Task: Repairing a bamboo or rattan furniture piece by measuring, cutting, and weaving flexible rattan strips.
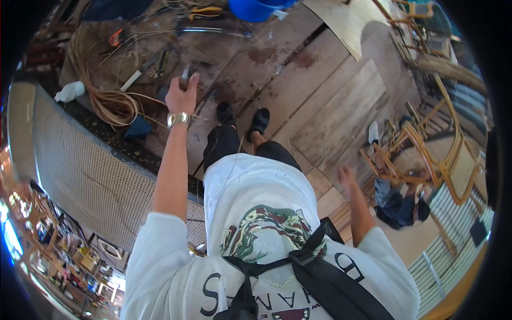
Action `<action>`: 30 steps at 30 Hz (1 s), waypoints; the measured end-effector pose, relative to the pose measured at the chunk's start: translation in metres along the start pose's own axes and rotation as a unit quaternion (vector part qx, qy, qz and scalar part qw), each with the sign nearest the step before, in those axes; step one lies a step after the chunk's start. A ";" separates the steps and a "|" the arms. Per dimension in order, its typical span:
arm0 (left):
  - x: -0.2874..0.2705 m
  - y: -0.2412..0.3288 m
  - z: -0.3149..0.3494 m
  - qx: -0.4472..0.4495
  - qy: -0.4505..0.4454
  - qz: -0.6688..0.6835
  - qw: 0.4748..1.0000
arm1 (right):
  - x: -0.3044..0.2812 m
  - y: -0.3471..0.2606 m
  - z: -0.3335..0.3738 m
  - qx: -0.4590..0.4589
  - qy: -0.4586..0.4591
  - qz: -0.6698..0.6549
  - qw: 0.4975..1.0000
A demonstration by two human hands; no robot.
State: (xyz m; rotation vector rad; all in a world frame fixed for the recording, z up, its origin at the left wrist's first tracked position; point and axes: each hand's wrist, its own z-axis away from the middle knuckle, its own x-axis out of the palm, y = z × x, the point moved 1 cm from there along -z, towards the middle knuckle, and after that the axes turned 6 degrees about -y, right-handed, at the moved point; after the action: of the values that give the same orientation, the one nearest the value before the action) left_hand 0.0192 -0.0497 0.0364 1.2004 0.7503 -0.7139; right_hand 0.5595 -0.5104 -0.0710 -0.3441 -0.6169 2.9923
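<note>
My left hand (182, 97), with a metal watch (180, 118) at its wrist, is closed over the floor. A small grey metal tool (185, 72) pokes out past its fingers; its kind does not show. Just left of that hand lie a white-handled tool (131, 80) and a loose coil of cane strips (114, 106). Thin strands run from the coil past my wrist. My right hand (346, 177) hangs out to the right, away from any tool, its fingers smeared by motion.
A woven cane panel (90, 165) in a dark frame stands on my left. A white bottle (70, 92), pliers (205, 12) and a blue bucket (256, 7) sit farther off. At right, a person (397, 205) works among wooden chair frames (421, 154).
</note>
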 end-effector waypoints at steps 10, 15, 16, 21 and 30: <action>0.007 0.116 0.106 -0.069 -0.341 0.550 0.759 | 0.230 -0.383 0.118 -0.300 -0.256 -0.032 0.918; -0.017 0.136 0.098 -0.058 -0.299 0.618 0.725 | 0.233 -0.402 0.144 -0.323 -0.302 -0.055 0.895; -0.021 0.140 0.097 -0.049 -0.303 0.633 0.711 | 0.229 -0.400 0.144 -0.328 -0.299 -0.054 0.894; -0.032 0.139 0.079 -0.062 -0.272 0.677 0.681 | 0.178 -0.382 0.148 -0.323 -0.287 0.054 0.900; -0.022 0.125 0.024 -0.080 -0.126 0.615 0.774 | 0.069 -0.307 0.175 -0.244 -0.249 0.015 0.937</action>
State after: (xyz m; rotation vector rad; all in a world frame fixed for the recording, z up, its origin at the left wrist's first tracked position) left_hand 0.1118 -0.0445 0.1265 1.1224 -0.2844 0.3033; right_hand 0.4578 -0.2878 0.1933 0.4125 -1.4118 2.9131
